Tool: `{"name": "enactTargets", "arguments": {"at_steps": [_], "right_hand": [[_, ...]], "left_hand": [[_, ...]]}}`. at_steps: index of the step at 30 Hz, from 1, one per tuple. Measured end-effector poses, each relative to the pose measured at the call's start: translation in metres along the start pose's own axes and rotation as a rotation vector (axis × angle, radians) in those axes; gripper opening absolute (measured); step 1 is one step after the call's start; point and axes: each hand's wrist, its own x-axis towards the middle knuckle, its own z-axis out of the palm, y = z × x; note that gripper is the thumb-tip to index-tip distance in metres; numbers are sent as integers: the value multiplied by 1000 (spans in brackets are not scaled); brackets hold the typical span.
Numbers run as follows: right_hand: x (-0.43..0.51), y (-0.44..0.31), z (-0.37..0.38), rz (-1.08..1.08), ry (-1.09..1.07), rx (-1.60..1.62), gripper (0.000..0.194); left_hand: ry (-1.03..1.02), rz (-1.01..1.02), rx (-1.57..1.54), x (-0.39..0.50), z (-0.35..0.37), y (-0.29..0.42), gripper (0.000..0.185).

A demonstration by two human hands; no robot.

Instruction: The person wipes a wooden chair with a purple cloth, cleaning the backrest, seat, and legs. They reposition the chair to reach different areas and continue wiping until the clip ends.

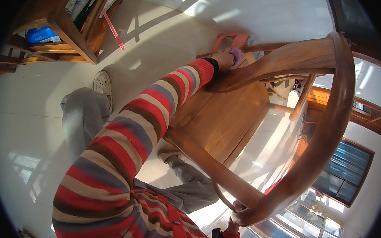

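My left hand (pixel 224 59), at the end of a striped sleeve, is closed on a bunched purple cloth (pixel 236 56) at the far side of a wooden armchair (pixel 223 118). The cloth is close to the chair's frame, beside the upper end of the wide curved back splat (pixel 280 62); whether it touches the wood I cannot tell. My right hand (pixel 237 207) is at the near end of the curved top rail (pixel 332 129), its fingers around the wood and partly hidden by it. A black band circles each wrist.
A wooden shelf unit (pixel 73 41) at the upper left holds a blue packet (pixel 42 35) and papers; a pink stick (pixel 113 29) juts out of it. A red plastic stool or chair (pixel 232 39) stands beyond the armchair. My feet are on the tiled floor, left of the chair.
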Motion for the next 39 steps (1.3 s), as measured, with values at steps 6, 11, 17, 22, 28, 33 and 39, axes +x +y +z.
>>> {"name": "enactTargets", "arguments": {"at_steps": [6,11,17,22,28,33,39], "right_hand": [[2,-3,1,-33,12,-18,45],[12,-11,8,-114,51,-44,45],[31,-37,12,-35,72,180,42],[49,-70,15,169,159,357,49],[42,-55,14,140,137,387,45],[14,-11,12,-46,48,111,44],[4,5,9,-198,73,-211,57]], "left_hand": [[53,162,109,24,17,-20,38],[123,111,61,-25,27,-37,40],[35,161,-52,-101,50,-64,34],[88,263,-85,-162,72,-84,25],[97,258,-171,-192,38,-56,18],[20,114,-30,-157,21,-38,30],[55,229,148,-80,28,-45,39]]}}
